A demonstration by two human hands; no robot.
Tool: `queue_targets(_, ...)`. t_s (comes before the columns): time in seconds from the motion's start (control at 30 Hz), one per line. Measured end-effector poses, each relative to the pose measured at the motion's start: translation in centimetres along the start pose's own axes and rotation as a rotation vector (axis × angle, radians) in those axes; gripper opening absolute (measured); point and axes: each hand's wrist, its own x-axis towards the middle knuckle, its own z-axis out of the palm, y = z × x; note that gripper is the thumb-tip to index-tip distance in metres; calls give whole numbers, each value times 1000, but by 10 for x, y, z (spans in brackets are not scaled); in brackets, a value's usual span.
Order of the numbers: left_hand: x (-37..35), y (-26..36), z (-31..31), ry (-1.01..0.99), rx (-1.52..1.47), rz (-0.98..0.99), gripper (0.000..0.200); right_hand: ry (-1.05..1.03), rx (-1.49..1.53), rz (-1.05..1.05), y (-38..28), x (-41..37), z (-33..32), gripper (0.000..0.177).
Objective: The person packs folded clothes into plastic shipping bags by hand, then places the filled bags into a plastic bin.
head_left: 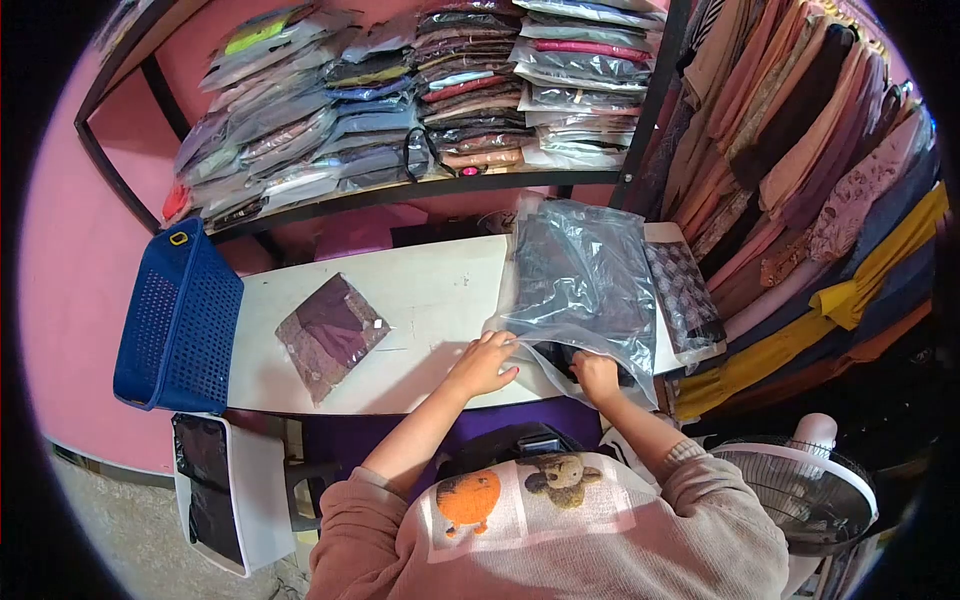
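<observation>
A large clear plastic bag (585, 265) with dark folded cloth inside lies on the right half of the white table, its mouth toward me. My left hand (484, 364) is at the left corner of the bag's opening, fingers on the plastic edge. At the mouth, my right hand (596, 377) is closed, partly inside the bag, against the dark cloth; what its fingers hold is hidden. To the left on the table lies a packed purple and brown garment (331, 335). A dark patterned packed garment (684, 295) sits beside the bag's right side.
A blue basket (180, 320) stands at the table's (430, 285) left end. Behind is a shelf (420, 192) of stacked bagged clothes. Hanging garments (800, 170) fill the right side. A fan (800, 490) stands at lower right, a white bin (255, 495) at lower left.
</observation>
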Motion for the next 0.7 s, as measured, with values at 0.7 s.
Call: queue_targets(0.7,27,28,-32,155,-1003,-83,22,44,833,-225,-96,93,-193,41)
